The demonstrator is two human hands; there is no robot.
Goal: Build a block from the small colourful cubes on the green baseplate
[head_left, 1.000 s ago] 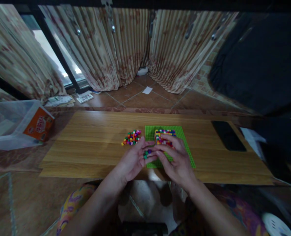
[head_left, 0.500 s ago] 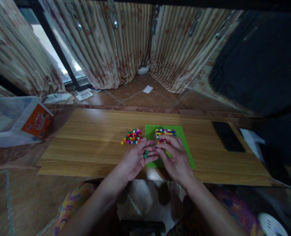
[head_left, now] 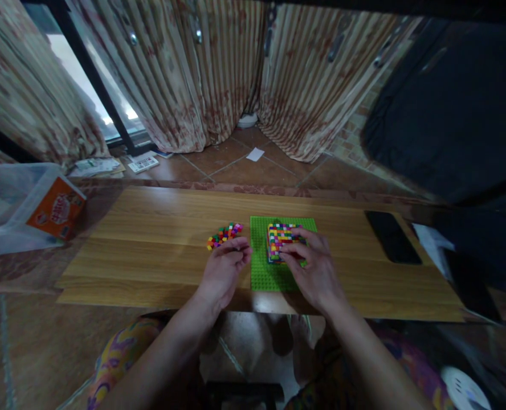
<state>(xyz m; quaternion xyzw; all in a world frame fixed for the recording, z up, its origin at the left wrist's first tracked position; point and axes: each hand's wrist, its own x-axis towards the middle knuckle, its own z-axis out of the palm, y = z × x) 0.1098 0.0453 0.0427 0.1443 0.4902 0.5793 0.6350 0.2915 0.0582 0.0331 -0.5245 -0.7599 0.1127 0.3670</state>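
Observation:
My right hand (head_left: 315, 265) reaches over a low block of multicoloured toy bricks (head_left: 276, 236), with thumb and index fingertip close together at its top near edge. Any brick between those fingertips is too small to make out clearly. The block stands on a green studded baseplate (head_left: 259, 279), and my fingers cover its right part. My left hand (head_left: 225, 270) hovers left of the baseplate, its fingers curled inward and its palm hidden. Just beyond that hand lies a pile of loose small toy bricks (head_left: 225, 232) in mixed colours, partly covered by the fingers.
The wooden table (head_left: 150, 245) carries a black phone (head_left: 392, 236) on the right. A clear plastic box (head_left: 9, 228) with an orange label stands off its left end. Papers (head_left: 94, 166) lie on the floor beyond, before striped curtains (head_left: 231, 74).
My left hand has moved left and curled; the green bricks seen on its fingers are now hidden. My right hand has shifted from beside the left fingers onto the brick block.

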